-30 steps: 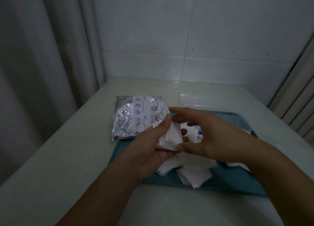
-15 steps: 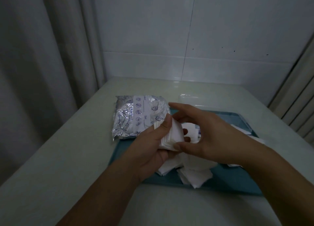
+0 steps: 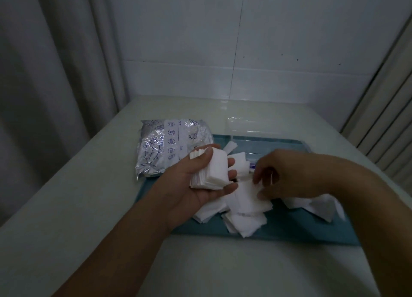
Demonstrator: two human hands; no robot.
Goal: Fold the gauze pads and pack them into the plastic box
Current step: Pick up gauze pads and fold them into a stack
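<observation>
The left hand [image 3: 198, 183] holds a stack [image 3: 210, 170] of folded gauze pads, thumb curled over the stack's far-left corner and fingers cupped under its right side, above the left part of the blue tray [image 3: 289, 232]. The right hand [image 3: 281, 176] is down on the loose pads [image 3: 247, 204] heaped in the middle of the tray, fingers curled and touching the top of the heap; whether it has already pinched 1 pad I cannot tell. The step looks like picking the next pad to add to the stack. To do it well, the right hand should lift just 1 sheet by a corner, since the thin pads cling and several may come up together, then fold it edge to edge and lay it square on the stack while the left thumb lifts only briefly, or the stack will fan out. The clear plastic box [image 3: 245, 129] sits at the tray's far edge, near the desk's [image 3: 89, 207] back, and I cannot see any pads inside it, so packing appears not yet begun. A foil bag [image 3: 165, 147] lies on the tray's far-left corner, just beside the stack. Compared with 0.5 s ago, the right hand has left the stack, where its fingers had been against the right side and top, and dropped to the heap; the left hand keeps the same hold, and more of the stack's top face now shows.
</observation>
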